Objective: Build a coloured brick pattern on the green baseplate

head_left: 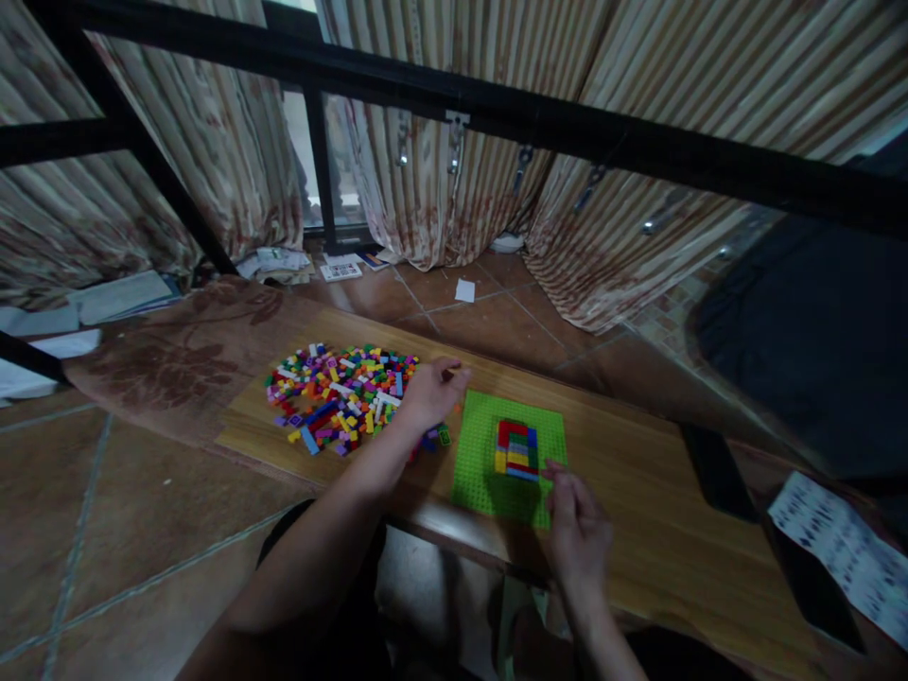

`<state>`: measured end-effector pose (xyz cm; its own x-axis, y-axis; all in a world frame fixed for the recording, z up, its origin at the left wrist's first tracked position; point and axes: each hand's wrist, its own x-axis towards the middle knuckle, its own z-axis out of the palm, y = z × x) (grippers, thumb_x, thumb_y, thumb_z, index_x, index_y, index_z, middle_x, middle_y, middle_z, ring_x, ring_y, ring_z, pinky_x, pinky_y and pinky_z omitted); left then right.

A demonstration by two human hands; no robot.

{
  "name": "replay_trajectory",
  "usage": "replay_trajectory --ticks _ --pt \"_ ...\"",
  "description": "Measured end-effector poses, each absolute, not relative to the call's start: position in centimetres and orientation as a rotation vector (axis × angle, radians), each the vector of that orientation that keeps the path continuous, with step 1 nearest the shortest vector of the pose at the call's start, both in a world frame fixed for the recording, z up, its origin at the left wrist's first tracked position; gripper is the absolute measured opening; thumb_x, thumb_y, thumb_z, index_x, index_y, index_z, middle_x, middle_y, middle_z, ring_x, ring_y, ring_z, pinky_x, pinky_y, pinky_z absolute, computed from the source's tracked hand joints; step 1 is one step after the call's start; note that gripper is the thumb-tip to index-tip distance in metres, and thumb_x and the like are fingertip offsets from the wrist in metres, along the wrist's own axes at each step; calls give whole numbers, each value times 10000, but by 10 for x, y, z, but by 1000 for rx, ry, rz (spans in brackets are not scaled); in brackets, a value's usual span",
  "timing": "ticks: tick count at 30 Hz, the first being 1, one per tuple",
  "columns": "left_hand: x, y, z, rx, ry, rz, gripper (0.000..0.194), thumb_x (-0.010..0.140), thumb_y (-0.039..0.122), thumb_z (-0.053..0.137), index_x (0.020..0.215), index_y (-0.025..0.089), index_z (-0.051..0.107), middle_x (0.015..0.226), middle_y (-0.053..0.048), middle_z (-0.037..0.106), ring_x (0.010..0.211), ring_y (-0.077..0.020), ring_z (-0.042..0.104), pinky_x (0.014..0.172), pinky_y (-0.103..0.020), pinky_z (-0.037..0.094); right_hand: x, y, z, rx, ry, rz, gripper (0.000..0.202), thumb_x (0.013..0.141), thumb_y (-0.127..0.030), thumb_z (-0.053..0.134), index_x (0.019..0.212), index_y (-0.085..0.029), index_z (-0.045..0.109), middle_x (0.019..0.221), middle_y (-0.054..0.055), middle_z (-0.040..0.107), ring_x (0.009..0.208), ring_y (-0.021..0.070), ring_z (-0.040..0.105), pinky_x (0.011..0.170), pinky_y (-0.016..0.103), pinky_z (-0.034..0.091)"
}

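My left hand [434, 392] hovers between the brick pile and the green baseplate [472, 473], its fingers bent inward. Whatever lies between those fingertips, if anything, is too small to tell. On the baseplate sits a low block of toy bricks [517, 450] in red, yellow, blue and green. Close to its right side is my right hand [578, 525], thumb and forefinger drawn together in a pinch. I cannot make out whether a small brick is in that pinch. Loose multicoloured toy bricks [347, 392] are heaped left of my left hand.
Everything stands on a long wooden tabletop [638, 511]. Dark flat objects, one a black slab [718, 471], and a printed sheet [844, 539] lie at the right. A black metal bar [497, 104] crosses above, before striped curtains [454, 189]. Papers [120, 298] rest at the left.
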<state>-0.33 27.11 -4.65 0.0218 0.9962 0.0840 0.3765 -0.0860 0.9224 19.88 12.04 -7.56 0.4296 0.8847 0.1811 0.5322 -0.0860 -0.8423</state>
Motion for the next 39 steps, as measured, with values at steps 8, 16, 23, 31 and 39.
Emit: replay_trajectory --ticks 8,16,23,31,39 --pt "-72 282 -29 1082 1487 1507 251 838 340 555 880 120 669 648 5 622 515 -86 538 508 -181 433 114 88 -92 -1481 -1695 848 276 948 -354 445 1035 -244 683 1001 81 688 929 220 655 824 363 521" --pt "-94 274 -20 932 1438 1578 185 829 293 573 845 124 646 644 12 603 544 -79 545 532 -170 452 83 127 -91 -1518 -1914 639 274 935 -306 434 1094 -233 645 1083 82 660 996 221 630 854 359 498" --pt "-99 271 -22 958 1379 1573 155 798 261 588 837 125 651 658 15 597 578 -84 555 553 -175 456 60 156 -94 -1745 -2069 379 460 838 -410 587 1244 -192 578 1095 104 610 983 270 619 818 378 501" --pt "-95 272 -24 956 1375 1537 163 781 264 606 850 129 666 654 9 609 577 -92 556 542 -181 444 41 171 -84 -1899 -2143 276 412 789 -303 598 1187 -195 607 1048 118 591 885 271 615 715 363 484" --pt "-90 272 -27 990 1336 1521 153 754 258 621 827 134 673 664 12 610 610 -98 564 545 -175 443 39 185 -75 -1896 -2190 401 311 805 -196 597 1114 -174 627 1096 123 595 938 256 620 793 349 485"
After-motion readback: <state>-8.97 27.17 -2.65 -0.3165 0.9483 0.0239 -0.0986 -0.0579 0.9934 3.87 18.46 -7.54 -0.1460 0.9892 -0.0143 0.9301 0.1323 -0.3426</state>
